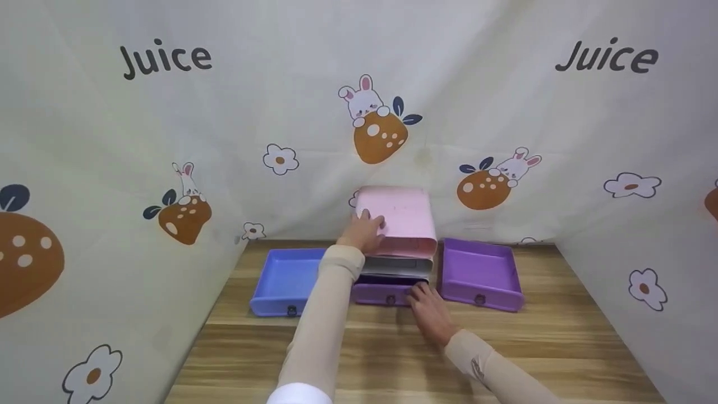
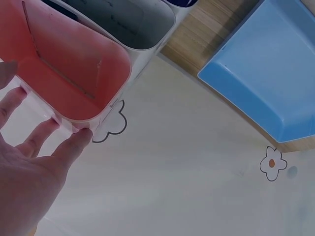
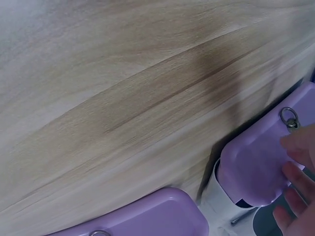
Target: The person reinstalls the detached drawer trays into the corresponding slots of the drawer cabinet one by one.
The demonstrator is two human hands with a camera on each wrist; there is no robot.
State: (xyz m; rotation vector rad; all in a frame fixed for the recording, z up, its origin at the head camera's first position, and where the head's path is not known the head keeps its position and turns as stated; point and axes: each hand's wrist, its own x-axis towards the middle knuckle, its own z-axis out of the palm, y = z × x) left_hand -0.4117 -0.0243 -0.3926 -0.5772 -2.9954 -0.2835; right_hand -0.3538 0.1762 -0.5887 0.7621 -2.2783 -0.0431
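A stack of open-fronted compartments stands at the back, with a pink top (image 1: 395, 210), a grey middle slot (image 1: 395, 265) and a purple drawer (image 1: 373, 294) in the lowest slot. My left hand (image 1: 363, 233) rests on the left part of the pink top, its fingers spread. The left wrist view shows those fingertips against the edge of the red-looking top compartment (image 2: 74, 64), which holds nothing. My right hand (image 1: 431, 314) touches the right end of the purple drawer's front. In the right wrist view its fingers lie by the drawer front (image 3: 261, 162), beside the metal ring.
A blue drawer (image 1: 289, 275) lies left of the stack, partly behind my left sleeve. Another purple drawer (image 1: 482, 272) lies to the right, close to the stack. The wooden table (image 1: 387, 359) meets a printed cloth (image 1: 303, 106) at the back and sides.
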